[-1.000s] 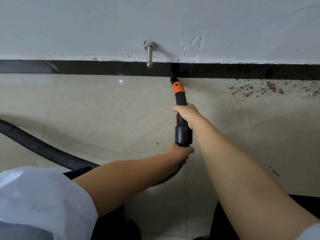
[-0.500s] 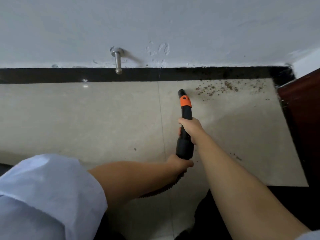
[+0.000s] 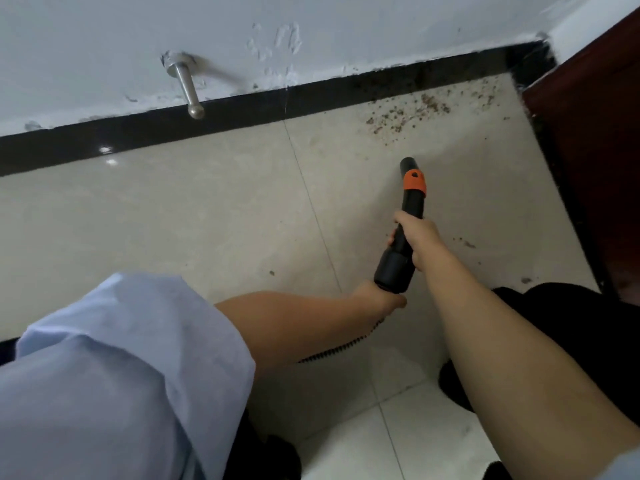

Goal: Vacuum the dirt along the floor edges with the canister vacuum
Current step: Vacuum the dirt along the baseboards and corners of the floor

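Dirt (image 3: 408, 114) is scattered along the black skirting (image 3: 242, 109) — short of it, the nozzle (image 3: 408, 202) is grasped by the right hand (image 3: 417, 239). The hose (image 3: 346, 346) end is gripped by the left hand (image 3: 379, 299).

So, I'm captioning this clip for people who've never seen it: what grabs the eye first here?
The black vacuum nozzle with its orange collar, mid-floor, gripped by the right hand while the left hand holds the hose end behind it. Just beyond its tip, brown dirt lies scattered along the black baseboard near the corner. A metal door stopper juts from the wall, upper left.

Dirt (image 3: 405, 116) along skirting (image 3: 242, 109), nozzle (image 3: 410, 178) before it, apparently apart
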`<state>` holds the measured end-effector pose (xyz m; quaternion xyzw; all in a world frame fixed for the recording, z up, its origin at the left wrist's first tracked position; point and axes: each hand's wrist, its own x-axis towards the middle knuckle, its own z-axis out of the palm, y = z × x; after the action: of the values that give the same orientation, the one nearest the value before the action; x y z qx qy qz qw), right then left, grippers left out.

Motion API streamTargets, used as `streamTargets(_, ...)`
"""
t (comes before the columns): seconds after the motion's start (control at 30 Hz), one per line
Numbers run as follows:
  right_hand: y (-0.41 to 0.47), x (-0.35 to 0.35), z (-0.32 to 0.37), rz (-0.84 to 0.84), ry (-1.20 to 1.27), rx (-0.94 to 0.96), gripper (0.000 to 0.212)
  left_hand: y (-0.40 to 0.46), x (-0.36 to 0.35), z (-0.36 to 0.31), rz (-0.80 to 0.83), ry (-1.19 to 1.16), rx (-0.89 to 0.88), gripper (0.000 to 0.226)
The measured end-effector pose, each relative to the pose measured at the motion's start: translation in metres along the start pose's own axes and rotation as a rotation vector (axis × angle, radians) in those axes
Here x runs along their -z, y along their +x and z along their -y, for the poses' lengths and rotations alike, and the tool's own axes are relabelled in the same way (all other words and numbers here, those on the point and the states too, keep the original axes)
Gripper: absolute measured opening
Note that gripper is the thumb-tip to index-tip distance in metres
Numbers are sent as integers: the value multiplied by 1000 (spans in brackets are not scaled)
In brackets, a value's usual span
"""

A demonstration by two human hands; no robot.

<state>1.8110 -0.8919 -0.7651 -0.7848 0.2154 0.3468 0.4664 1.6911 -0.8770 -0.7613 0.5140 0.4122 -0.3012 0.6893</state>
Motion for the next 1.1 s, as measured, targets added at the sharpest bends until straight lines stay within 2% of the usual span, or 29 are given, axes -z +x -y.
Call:
streamTargets(0.17, 11, 6, 16, 49, -15, 3, 14, 3, -8, -16, -9, -52, -27, 24)
streamTargets(0.23, 11, 3, 23, 120, -65, 13, 8, 4, -15, -18, -37, -117, -16, 24)
streamTargets(0.33, 8, -6, 30, 268, -136, 46, 14, 9, -24, -18, -122, -209, -10, 22)
streamTargets(0.43, 11, -8, 29, 335, -155, 65, 13, 15, -28, -17, -209, -222, -5, 22)
streamTargets(0.67, 40, 33, 39, 295, -59, 60, 14, 34, -55, -41, -267, -86, -12, 25)
streamTargets(1.1, 94, 99, 65, 349, -79, 32, 13, 65, -129, -96, -363, -67, 58, 22)
